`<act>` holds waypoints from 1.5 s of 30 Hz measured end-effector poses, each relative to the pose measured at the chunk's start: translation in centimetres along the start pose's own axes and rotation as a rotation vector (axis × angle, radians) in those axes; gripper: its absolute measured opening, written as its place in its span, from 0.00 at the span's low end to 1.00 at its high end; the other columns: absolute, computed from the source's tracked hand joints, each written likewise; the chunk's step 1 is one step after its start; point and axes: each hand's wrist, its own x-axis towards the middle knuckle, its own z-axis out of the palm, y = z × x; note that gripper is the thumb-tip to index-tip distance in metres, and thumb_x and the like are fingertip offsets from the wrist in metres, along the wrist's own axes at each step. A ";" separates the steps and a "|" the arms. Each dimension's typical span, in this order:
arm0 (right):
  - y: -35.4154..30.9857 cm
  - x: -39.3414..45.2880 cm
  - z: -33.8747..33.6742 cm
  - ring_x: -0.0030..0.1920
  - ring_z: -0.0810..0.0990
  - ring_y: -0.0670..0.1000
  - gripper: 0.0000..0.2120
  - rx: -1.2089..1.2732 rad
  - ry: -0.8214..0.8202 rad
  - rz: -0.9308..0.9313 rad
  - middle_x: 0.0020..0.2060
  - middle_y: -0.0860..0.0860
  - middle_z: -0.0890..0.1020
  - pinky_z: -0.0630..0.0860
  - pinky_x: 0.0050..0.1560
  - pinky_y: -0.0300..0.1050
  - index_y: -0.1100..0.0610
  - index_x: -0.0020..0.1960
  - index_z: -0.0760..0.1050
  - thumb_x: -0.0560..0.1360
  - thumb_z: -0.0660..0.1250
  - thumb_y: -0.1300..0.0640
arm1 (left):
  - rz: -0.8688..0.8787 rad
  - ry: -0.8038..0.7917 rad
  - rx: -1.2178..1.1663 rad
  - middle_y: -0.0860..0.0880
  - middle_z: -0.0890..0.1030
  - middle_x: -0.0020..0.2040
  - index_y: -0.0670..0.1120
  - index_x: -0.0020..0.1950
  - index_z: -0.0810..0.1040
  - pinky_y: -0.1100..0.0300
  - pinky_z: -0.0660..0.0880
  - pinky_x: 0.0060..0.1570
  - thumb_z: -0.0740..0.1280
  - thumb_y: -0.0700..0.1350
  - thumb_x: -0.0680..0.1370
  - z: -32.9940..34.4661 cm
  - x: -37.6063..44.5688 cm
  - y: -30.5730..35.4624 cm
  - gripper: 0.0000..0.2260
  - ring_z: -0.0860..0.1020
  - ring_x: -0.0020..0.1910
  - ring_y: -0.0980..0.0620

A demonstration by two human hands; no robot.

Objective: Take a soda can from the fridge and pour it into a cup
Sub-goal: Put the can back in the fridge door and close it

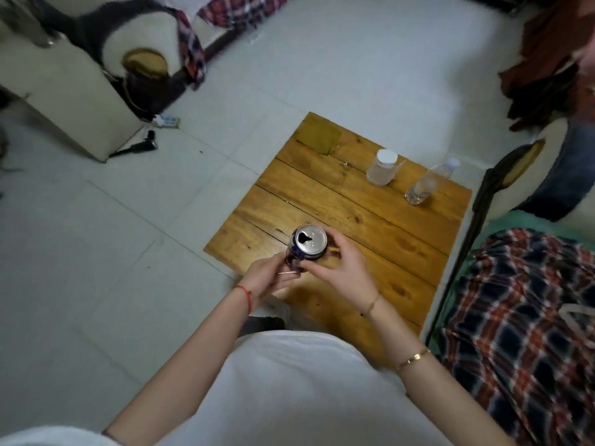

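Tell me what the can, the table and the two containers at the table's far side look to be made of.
Can: metal, likely aluminium; bare silvery top, dark printed wall.
Table: wood planks, orange-brown, slightly glossy; grain, knots and gaps between boards show.
Jar: cloudy translucent plastic, apparently, with a white cap.
Bottle: clear, thin-looking plastic, white cap.

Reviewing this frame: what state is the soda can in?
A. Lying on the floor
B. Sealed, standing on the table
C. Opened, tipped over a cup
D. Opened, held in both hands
D: the soda can shows a dark open mouth on top, gripped by the left hand and right hand.
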 end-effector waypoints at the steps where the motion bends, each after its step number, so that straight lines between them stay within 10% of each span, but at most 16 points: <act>1: -0.5 0.1 0.2 0.59 0.76 0.39 0.32 -0.007 -0.059 -0.034 0.60 0.40 0.78 0.75 0.61 0.41 0.45 0.66 0.71 0.64 0.77 0.43 | 0.013 0.030 -0.033 0.46 0.86 0.42 0.41 0.54 0.80 0.60 0.81 0.49 0.61 0.50 0.82 -0.4 -1.0 -0.2 0.14 0.85 0.45 0.50; 23: -14.4 -1.0 21.6 0.55 0.79 0.42 0.27 -0.202 -0.983 -0.555 0.59 0.40 0.80 0.76 0.59 0.40 0.49 0.67 0.71 0.70 0.75 0.50 | 0.263 0.704 -0.775 0.36 0.82 0.55 0.35 0.62 0.76 0.59 0.78 0.52 0.60 0.47 0.83 -17.3 -18.1 -9.1 0.17 0.83 0.53 0.44; 45: -28.9 -10.7 56.6 0.55 0.79 0.41 0.25 -0.203 -1.235 -0.679 0.56 0.39 0.81 0.77 0.58 0.43 0.47 0.65 0.73 0.71 0.75 0.48 | 0.285 0.886 -0.937 0.40 0.84 0.48 0.36 0.57 0.77 0.58 0.79 0.52 0.62 0.48 0.82 -49.1 -33.7 -14.9 0.15 0.84 0.47 0.47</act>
